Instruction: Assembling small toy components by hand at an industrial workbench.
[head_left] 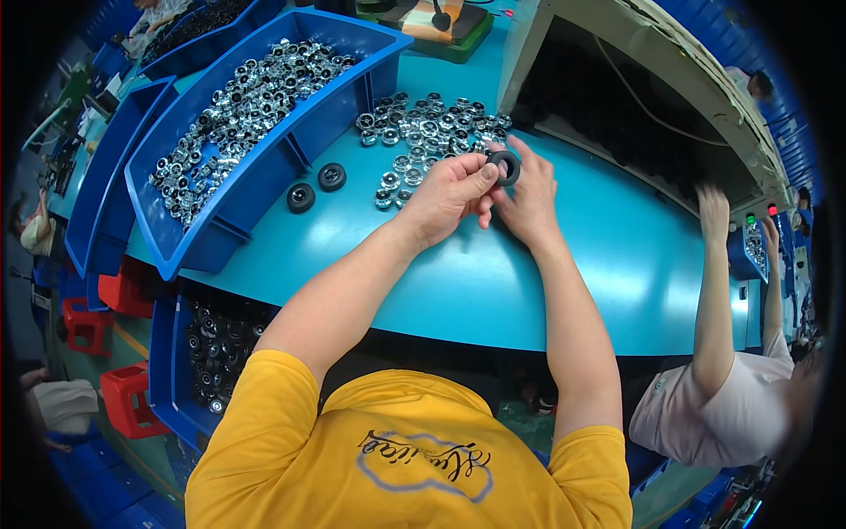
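In front of me, above the middle of the table, my left hand (451, 196) pinches a small black rubber tyre (515, 168) between thumb and fingers. Close on its right side is my right hand (532, 196), fingers stretched and apart; the tyre hides some of them, so I cannot tell whether they touch it. Just beyond both hands lie loose chrome wheel rims (429, 129), spread over the blue-green tabletop (352, 251). To the left, two black wheels, one farther (331, 177) and one nearer (300, 198), rest on the table beside a bin.
A large blue bin (264, 172) of chrome rims stands at the left. Below the table edge, another blue bin (167, 375) holds black wheels. A beige-framed machine opening (577, 145) borders the far right. A co-worker's arm (716, 291) reaches up at the right. Red stools (132, 401) stand lower left.
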Action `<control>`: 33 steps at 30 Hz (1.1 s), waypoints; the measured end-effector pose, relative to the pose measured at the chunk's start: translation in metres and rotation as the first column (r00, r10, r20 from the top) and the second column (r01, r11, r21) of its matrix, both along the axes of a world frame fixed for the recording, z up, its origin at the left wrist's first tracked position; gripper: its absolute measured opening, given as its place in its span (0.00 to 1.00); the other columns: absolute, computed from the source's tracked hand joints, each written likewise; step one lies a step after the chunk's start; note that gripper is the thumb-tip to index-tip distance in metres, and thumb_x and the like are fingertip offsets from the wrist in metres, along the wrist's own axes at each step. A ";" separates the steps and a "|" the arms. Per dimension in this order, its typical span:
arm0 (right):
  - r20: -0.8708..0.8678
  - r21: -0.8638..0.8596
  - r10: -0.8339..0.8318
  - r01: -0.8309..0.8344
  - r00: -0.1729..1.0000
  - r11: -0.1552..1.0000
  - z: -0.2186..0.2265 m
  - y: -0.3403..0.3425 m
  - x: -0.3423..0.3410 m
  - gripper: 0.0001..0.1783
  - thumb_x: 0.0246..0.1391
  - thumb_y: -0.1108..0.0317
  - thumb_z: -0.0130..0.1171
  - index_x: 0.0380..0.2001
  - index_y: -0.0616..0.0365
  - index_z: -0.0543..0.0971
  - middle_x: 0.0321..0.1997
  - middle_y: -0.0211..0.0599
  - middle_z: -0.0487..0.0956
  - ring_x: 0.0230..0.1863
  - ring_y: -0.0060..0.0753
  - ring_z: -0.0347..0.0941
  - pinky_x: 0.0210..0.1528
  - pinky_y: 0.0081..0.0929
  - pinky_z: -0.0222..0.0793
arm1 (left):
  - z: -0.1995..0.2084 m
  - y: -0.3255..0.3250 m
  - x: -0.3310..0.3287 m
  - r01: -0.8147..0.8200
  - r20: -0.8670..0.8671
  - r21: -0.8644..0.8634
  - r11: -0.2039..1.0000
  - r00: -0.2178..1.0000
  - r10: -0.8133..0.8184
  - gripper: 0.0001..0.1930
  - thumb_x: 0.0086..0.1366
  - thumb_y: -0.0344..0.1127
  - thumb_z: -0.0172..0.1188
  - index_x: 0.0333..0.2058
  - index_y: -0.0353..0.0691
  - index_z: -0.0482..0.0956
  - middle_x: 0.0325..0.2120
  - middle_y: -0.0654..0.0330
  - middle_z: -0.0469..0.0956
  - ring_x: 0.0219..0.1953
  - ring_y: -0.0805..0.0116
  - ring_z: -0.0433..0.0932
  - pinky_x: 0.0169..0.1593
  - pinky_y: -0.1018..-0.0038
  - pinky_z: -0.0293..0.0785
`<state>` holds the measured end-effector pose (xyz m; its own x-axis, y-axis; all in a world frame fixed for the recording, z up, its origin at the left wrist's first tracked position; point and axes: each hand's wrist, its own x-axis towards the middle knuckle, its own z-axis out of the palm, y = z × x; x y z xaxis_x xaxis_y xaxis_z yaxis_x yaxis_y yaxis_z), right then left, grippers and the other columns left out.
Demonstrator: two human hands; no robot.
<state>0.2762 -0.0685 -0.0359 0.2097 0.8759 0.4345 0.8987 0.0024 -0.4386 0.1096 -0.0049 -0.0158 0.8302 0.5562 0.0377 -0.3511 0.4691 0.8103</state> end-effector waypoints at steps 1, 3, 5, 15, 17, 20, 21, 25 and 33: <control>0.030 -0.042 -0.009 0.011 0.999 0.999 0.002 -0.002 -0.003 0.29 0.46 0.68 0.67 0.55 0.40 0.79 0.65 0.35 0.71 0.63 0.50 0.64 0.59 0.48 0.62 | 0.001 0.000 0.000 0.005 0.007 0.000 1.000 1.000 -0.005 0.16 0.73 0.45 0.56 0.45 0.37 0.77 0.31 0.61 0.77 0.27 0.77 0.74 0.30 0.75 0.77; 0.031 -0.039 -0.023 0.024 0.999 0.999 0.003 -0.004 -0.001 0.27 0.46 0.67 0.67 0.53 0.42 0.79 0.63 0.36 0.72 0.61 0.49 0.65 0.57 0.47 0.63 | 0.003 0.000 0.000 0.017 0.023 -0.012 1.000 1.000 -0.017 0.17 0.73 0.46 0.56 0.45 0.37 0.76 0.31 0.61 0.76 0.27 0.77 0.74 0.30 0.75 0.77; 0.030 -0.013 -0.032 0.033 0.999 0.999 0.001 -0.002 0.002 0.24 0.46 0.67 0.68 0.50 0.44 0.80 0.59 0.36 0.73 0.58 0.48 0.67 0.55 0.45 0.65 | 0.004 -0.001 0.000 0.028 0.040 -0.034 0.999 0.999 -0.027 0.18 0.73 0.48 0.55 0.46 0.37 0.76 0.31 0.61 0.76 0.28 0.75 0.74 0.30 0.75 0.77; -0.053 0.071 -0.082 0.086 0.995 0.994 -0.004 0.000 0.008 0.20 0.40 0.67 0.74 0.39 0.49 0.80 0.43 0.37 0.74 0.48 0.45 0.71 0.48 0.41 0.66 | 0.004 -0.001 -0.001 0.082 0.149 -0.108 0.991 0.987 -0.066 0.19 0.76 0.45 0.49 0.48 0.33 0.74 0.39 0.54 0.79 0.33 0.71 0.75 0.38 0.68 0.79; -0.044 0.073 -0.086 0.089 0.995 0.993 -0.003 0.000 0.008 0.19 0.40 0.67 0.74 0.39 0.49 0.80 0.44 0.37 0.74 0.49 0.45 0.71 0.48 0.41 0.66 | 0.005 0.000 -0.001 0.086 0.148 -0.119 0.989 0.987 -0.068 0.18 0.76 0.44 0.49 0.49 0.32 0.74 0.39 0.54 0.79 0.33 0.71 0.75 0.38 0.68 0.79; -0.027 0.056 -0.097 0.099 0.995 0.994 -0.001 -0.001 0.008 0.19 0.39 0.67 0.75 0.38 0.49 0.80 0.45 0.37 0.73 0.49 0.45 0.70 0.48 0.41 0.66 | 0.004 -0.001 -0.001 0.094 0.152 -0.130 0.987 0.986 -0.074 0.18 0.76 0.44 0.49 0.49 0.32 0.74 0.39 0.53 0.79 0.33 0.71 0.75 0.38 0.68 0.79; -0.030 0.045 -0.099 0.100 0.995 0.994 0.000 -0.001 0.008 0.19 0.39 0.67 0.75 0.38 0.49 0.80 0.45 0.37 0.73 0.49 0.45 0.70 0.49 0.41 0.66 | 0.004 -0.001 -0.001 0.091 0.143 -0.126 0.988 0.987 -0.072 0.18 0.76 0.44 0.49 0.49 0.32 0.74 0.39 0.53 0.79 0.33 0.71 0.75 0.39 0.68 0.79; -0.022 0.032 -0.121 0.122 0.992 0.992 0.000 -0.001 0.007 0.21 0.39 0.67 0.75 0.40 0.47 0.80 0.46 0.35 0.73 0.50 0.44 0.70 0.48 0.41 0.66 | 0.006 -0.001 0.000 0.078 0.118 -0.116 0.990 0.991 -0.064 0.18 0.76 0.43 0.49 0.49 0.32 0.74 0.39 0.53 0.79 0.33 0.71 0.75 0.39 0.68 0.79; 0.098 -0.016 -0.091 0.093 0.991 0.996 -0.004 -0.002 0.008 0.21 0.42 0.63 0.74 0.44 0.41 0.82 0.48 0.30 0.75 0.49 0.43 0.70 0.47 0.41 0.65 | 0.003 0.000 0.001 0.062 0.130 -0.136 0.989 0.991 -0.044 0.18 0.76 0.42 0.48 0.51 0.31 0.74 0.38 0.55 0.79 0.33 0.73 0.76 0.39 0.69 0.80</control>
